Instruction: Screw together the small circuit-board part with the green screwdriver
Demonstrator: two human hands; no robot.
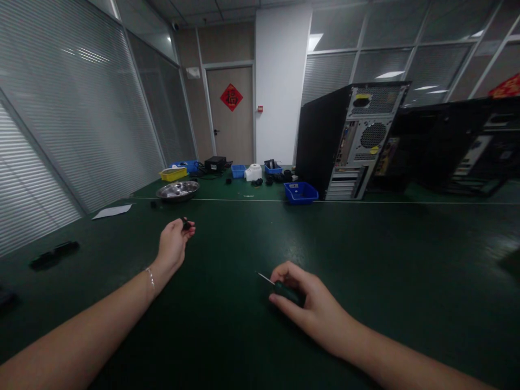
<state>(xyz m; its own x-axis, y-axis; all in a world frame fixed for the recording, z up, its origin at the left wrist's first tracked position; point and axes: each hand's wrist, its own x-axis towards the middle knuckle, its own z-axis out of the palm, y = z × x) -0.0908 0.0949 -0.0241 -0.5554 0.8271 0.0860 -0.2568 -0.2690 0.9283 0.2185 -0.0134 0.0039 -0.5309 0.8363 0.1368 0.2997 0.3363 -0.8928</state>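
My left hand (174, 241) is raised over the left part of the green table (227, 244), its fingers closed on a small black object (186, 224) too small to name. Beyond that hand lies a round metal dish (177, 190) with small things in it. In my right hand (304, 298) is a screwdriver (286, 291) with a dark green handle, its thin metal shaft pointing left and away from me. The two hands are well apart.
A blue tray (300, 193) sits beside a black computer tower (345, 141). More open computer cases (459, 146) stand at the right. At the left are black items (54, 254) and a white paper (112, 211). A yellow basket (174, 173) is further back.
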